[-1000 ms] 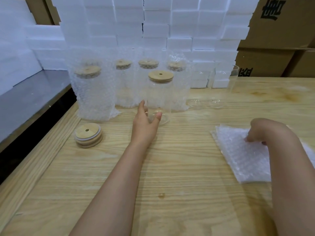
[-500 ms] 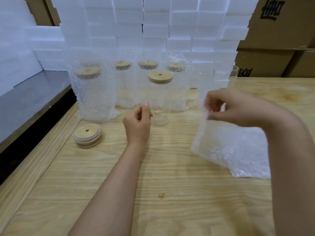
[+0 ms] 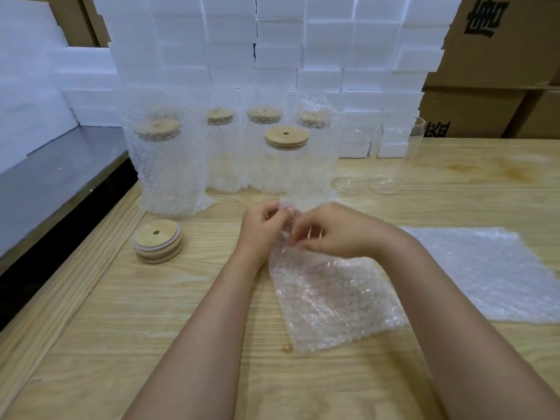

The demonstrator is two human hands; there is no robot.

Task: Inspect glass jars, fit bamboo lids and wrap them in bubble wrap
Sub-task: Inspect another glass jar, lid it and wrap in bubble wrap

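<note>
We see the bubble wrap sheet near the middle of the table. Its lower part lies on the wood and its top edge is lifted between the two hands. The left hand pinches that edge with curled fingers. The right hand, just beside it at three o'clock, is also curled and pinches the same edge.

At twelve o'clock from the hands stands the bare jar, upright. It is clear glass closed by a bamboo lid with a small hole in the middle. We see straight through the glass to what stands behind.

Around it, from ten to one o'clock, stand the wrapped jars. We count four, each upright inside its own sleeve of bubble wrap, each with a bamboo lid showing through the plastic. The nearest stands at ten o'clock.

At nine o'clock from the hands a stack of lids lies flat on the table. At three o'clock, apart from the held sheet, lies a pile of bubble wrap.

At one o'clock, further back, stand the open jars, clear glass with no lids. We cannot tell their number against the white behind them.

Along the far edge rises a wall of foam blocks, with cardboard boxes at two o'clock.
</note>
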